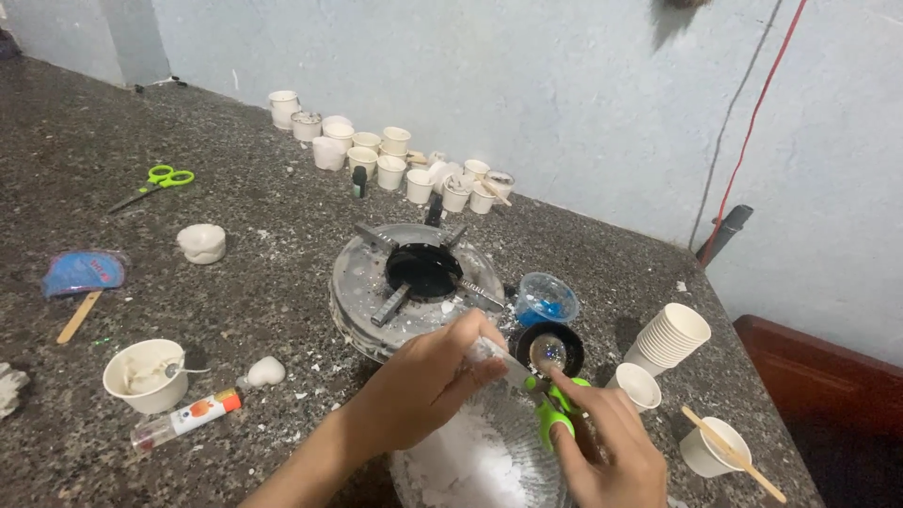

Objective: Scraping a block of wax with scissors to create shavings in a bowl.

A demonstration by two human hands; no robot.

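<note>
**Both hands on scissors and a white piece over the glass dish**

Speckled dark stone counter (282, 282) against a pale blue wall (527, 85); white crumbs scattered over the middle.

Left hand (428, 381) closed around a small white piece (482, 351), pinched at the fingertips; right hand (611, 447) gripping green-handled scissors (536, 395), fingers through the loops, blades pointing up-left and meeting the white piece. Cannot tell if the blades are open or shut.

Directly under both hands — clear glass dish (480, 461) holding white flakes.

Around them:
- round metal burner plate (362, 282) with a black centre, just behind the left hand; white chips on it
- small black cup (550, 348) touching distance from the scissors; blue-tinted clear cup (547, 299) just behind it
- stack of white paper cups (673, 337) lying tilted at right; single cup (641, 386) beside it; another cup with a wooden stick (717, 447) near the edge
- row of white cups (386, 155) along the wall
- left side — second green scissors (155, 183), white lump (202, 243), blue packet (83, 273), wooden stick (79, 316), paper cup with white paste (146, 376), glue tube (188, 419)
</note>
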